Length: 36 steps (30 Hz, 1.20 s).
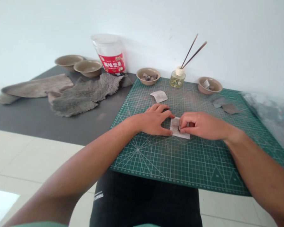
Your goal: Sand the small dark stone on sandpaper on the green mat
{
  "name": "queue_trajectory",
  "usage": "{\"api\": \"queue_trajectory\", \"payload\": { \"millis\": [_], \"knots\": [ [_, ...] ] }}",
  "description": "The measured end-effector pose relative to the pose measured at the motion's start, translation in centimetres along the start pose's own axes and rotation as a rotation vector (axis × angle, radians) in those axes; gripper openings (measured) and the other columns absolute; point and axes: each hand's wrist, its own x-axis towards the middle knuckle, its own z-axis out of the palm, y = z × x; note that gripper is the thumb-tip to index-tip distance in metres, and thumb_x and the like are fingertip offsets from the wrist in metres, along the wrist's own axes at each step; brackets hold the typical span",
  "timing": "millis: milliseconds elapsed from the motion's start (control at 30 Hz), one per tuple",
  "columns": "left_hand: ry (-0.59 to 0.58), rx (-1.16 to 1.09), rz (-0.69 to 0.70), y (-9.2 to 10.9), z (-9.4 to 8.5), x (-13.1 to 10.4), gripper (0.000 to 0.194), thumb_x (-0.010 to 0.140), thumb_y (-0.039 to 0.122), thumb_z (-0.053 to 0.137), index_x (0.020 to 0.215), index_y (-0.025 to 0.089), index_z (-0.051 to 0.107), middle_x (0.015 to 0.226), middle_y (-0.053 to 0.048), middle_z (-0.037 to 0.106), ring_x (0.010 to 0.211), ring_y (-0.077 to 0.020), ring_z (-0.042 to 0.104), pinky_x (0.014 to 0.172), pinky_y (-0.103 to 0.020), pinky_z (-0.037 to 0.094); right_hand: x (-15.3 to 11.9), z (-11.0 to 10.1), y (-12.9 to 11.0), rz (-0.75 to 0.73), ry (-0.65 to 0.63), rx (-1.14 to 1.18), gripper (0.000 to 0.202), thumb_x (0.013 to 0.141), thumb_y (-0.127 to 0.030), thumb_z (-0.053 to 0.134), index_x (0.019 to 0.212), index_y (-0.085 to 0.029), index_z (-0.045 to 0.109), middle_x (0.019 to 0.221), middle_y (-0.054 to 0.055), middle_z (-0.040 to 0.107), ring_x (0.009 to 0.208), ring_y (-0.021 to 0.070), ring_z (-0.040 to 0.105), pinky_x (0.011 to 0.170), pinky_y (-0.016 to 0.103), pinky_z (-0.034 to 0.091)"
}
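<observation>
A small pale square piece (177,131) lies on the green cutting mat (156,157), with a dark smudge near its middle. My left hand (156,121) rests on the mat with its fingers spread, thumb and fingertip touching the left edge of the piece. Over its right part, my right hand (198,124) has its fingers pinched together on something small and dark that I cannot make out. Another pale piece (159,96) lies behind my left hand.
Bowls with small pieces (148,82) (209,91) and a glass bottle with two sticks (177,78) stand at the back. Grey furry material (82,96), two bowls (88,73) and a plastic tub (111,60) are at left. A plastic bag (272,116) lies at right.
</observation>
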Motion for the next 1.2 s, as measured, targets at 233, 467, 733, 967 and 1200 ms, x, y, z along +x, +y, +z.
{"api": "queue_trajectory", "payload": {
  "millis": [233,467,733,967,1200],
  "knots": [
    [0.008,0.000,-0.006,-0.12,0.11,0.05,0.076,0.082,0.071,0.056,0.144,0.031,0.043,0.158,-0.011,0.025,0.149,-0.0350,0.014,0.119,-0.053,0.020,0.15,0.41,0.22,0.077,0.218,-0.093,0.008,0.089,-0.027,0.063,0.084,-0.022,0.067,0.089,0.002,0.067,0.083,0.0189,0.062,0.074,0.032,0.043],
    [0.007,-0.006,-0.001,0.01,-0.03,-0.05,0.075,0.082,0.070,0.057,0.144,0.030,0.043,0.158,-0.011,0.026,0.149,-0.0354,0.013,0.118,-0.054,0.020,0.26,0.85,-0.05,0.009,0.218,-0.074,0.010,0.092,-0.027,0.060,0.085,-0.022,0.065,0.095,0.004,0.066,0.088,0.0192,0.062,0.078,0.033,0.044],
    [0.008,-0.005,0.004,-0.05,-0.05,-0.04,0.075,0.081,0.070,0.056,0.144,0.029,0.044,0.158,-0.010,0.027,0.149,-0.0365,0.014,0.118,-0.054,0.021,0.30,0.72,-0.24,-0.025,0.122,-0.008,0.009,0.091,-0.026,0.061,0.084,-0.022,0.064,0.093,0.002,0.064,0.086,0.0176,0.061,0.076,0.031,0.043],
    [-0.002,-0.008,0.007,0.06,-0.22,-0.10,0.076,0.082,0.069,0.057,0.145,0.028,0.044,0.158,-0.011,0.027,0.148,-0.0363,0.015,0.118,-0.053,0.021,0.16,0.67,-0.47,-0.018,0.060,-0.006,0.010,0.091,-0.028,0.063,0.083,-0.022,0.065,0.089,0.001,0.064,0.080,0.0160,0.060,0.072,0.029,0.042],
    [-0.006,0.008,-0.009,0.04,-0.14,0.10,0.076,0.083,0.070,0.055,0.145,0.028,0.042,0.159,-0.011,0.025,0.149,-0.0367,0.013,0.118,-0.054,0.020,0.13,0.73,-0.25,0.041,0.202,-0.080,0.008,0.090,-0.027,0.063,0.085,-0.021,0.065,0.089,0.002,0.063,0.081,0.0175,0.059,0.073,0.031,0.041]
  ]
}}
